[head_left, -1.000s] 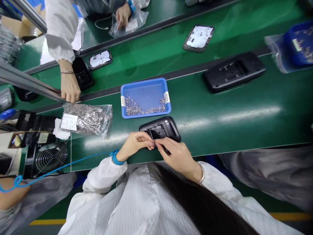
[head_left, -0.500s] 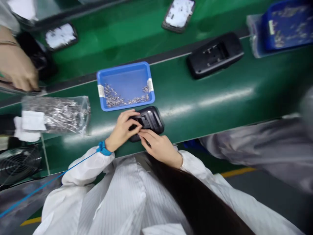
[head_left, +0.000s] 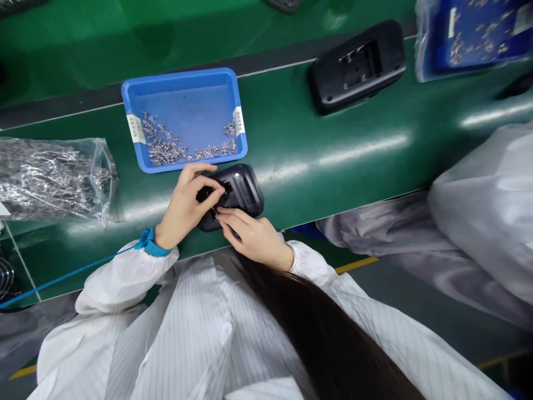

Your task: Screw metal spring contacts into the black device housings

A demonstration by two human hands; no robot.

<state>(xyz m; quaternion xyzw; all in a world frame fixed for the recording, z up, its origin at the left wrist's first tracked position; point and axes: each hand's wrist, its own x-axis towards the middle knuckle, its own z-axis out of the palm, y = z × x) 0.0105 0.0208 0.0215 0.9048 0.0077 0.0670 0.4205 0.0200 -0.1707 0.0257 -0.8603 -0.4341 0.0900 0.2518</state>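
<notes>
A black plastic housing point(head_left: 245, 191) lies on the green bench near its front edge. My left hand point(head_left: 189, 203), with a blue band at the wrist, reaches over its left part; thumb and index finger are pinched at the recess, and what they hold is too small to name. My right hand point(head_left: 254, 236) is at the housing's lower edge, fingertips pressed together over the recess, their contents hidden. Just behind stands a blue tray point(head_left: 187, 111) with small metal springs point(head_left: 166, 150) along its front side.
A clear bag of metal springs point(head_left: 54, 178) lies at the left. Another black housing point(head_left: 358, 66) with a recess lies at the back right, beside a second blue tray point(head_left: 487, 33) in plastic. A person in a grey garment point(head_left: 491, 205) is at the right.
The view has shifted, so the bench items appear further left and higher. My hands' fingertips, close together before, are now apart over the recess. The other person's hand at the left is out of view.
</notes>
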